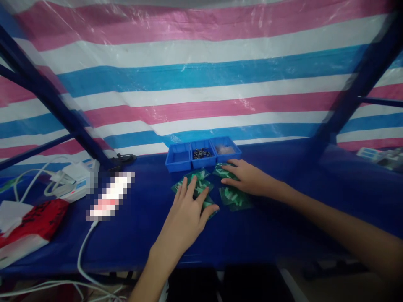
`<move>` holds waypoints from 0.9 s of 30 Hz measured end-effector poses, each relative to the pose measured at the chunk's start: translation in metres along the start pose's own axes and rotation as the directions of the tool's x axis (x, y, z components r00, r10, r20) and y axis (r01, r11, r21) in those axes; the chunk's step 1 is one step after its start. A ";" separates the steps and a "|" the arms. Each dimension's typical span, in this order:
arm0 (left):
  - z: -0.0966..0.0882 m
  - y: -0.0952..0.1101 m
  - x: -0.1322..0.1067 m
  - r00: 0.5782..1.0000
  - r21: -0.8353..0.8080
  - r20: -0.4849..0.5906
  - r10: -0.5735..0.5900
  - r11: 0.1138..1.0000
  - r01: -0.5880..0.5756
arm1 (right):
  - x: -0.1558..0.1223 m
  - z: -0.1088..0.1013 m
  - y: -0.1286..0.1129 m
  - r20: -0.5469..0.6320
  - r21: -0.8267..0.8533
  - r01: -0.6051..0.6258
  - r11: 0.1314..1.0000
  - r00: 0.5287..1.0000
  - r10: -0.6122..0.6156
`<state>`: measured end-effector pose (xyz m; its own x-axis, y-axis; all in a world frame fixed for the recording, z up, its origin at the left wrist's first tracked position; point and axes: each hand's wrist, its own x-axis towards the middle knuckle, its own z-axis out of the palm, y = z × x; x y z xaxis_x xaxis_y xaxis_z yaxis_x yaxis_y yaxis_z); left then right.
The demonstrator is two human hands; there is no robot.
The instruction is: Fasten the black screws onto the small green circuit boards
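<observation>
Small clear bags of green and whitish pieces lie in two groups on the blue table (267, 235). My left hand (185, 212) rests with fingers spread over the left bags (201, 175), covering part of them. On the right, my right hand (250, 176) touches an upper bag (218, 171), thumb and fingers apart. Another bag (234, 199) lies just below that hand. Behind the bags stand joined blue trays: the left tray (178, 158) shows a bare bottom, the middle holds small black and silver parts (202, 154), and the right holds pale clear pieces (225, 149).
A blurred-out lit object (110, 197) with a white cable lies at the left. Further left are a power strip (78, 186), tangled cables and a red and white package (44, 218). Blue frame posts (352, 100) flank the table before a striped sheet (201, 79).
</observation>
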<state>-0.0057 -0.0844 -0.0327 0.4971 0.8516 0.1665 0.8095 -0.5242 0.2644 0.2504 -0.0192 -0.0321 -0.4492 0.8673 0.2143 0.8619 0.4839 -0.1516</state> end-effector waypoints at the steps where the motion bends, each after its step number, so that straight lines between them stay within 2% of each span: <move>1: 0.001 0.000 -0.002 1.000 0.001 -0.025 -0.001 1.000 0.001 | 0.000 0.001 0.000 -0.005 -0.004 0.004 1.000 1.000 -0.004; 5: 0.004 -0.002 -0.009 0.993 0.004 -0.114 -0.007 1.000 0.008 | -0.001 0.001 -0.001 0.013 0.001 0.007 1.000 1.000 -0.007; 8: 0.005 -0.007 -0.012 0.991 -0.019 -0.132 -0.025 1.000 0.023 | -0.002 -0.007 -0.001 0.063 0.071 0.011 0.997 0.998 -0.015; 11: 0.001 -0.016 -0.015 0.997 -0.047 -0.057 -0.060 0.997 0.058 | -0.004 -0.024 0.003 0.164 0.150 -0.015 0.989 0.986 -0.010; 14: -0.004 -0.027 -0.016 0.993 -0.062 0.055 -0.107 0.992 0.110 | -0.006 -0.041 0.008 0.321 0.185 -0.045 0.982 0.947 -0.017; 18: -0.007 -0.034 -0.012 0.987 -0.076 0.134 -0.093 0.992 0.104 | -0.009 -0.047 0.005 0.441 0.198 -0.094 0.976 0.898 -0.003; 20: -0.009 -0.033 -0.007 0.986 -0.080 0.155 -0.059 0.994 0.072 | -0.010 -0.044 0.000 0.438 0.216 -0.091 0.972 0.899 -0.013; 24: -0.015 -0.026 0.004 0.978 -0.083 0.210 0.014 0.997 0.003 | -0.010 -0.037 -0.007 0.364 0.254 -0.057 0.965 0.930 -0.041; 27: -0.016 -0.022 0.006 0.982 -0.077 0.176 0.062 0.996 -0.048 | -0.008 -0.038 -0.005 0.322 0.240 -0.055 0.969 0.946 -0.026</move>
<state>-0.0254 -0.0680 -0.0227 0.5932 0.8049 0.0122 0.7578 -0.5635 0.3288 0.2588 -0.0332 0.0039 -0.5236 0.8456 -0.1039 0.8034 0.4495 -0.3905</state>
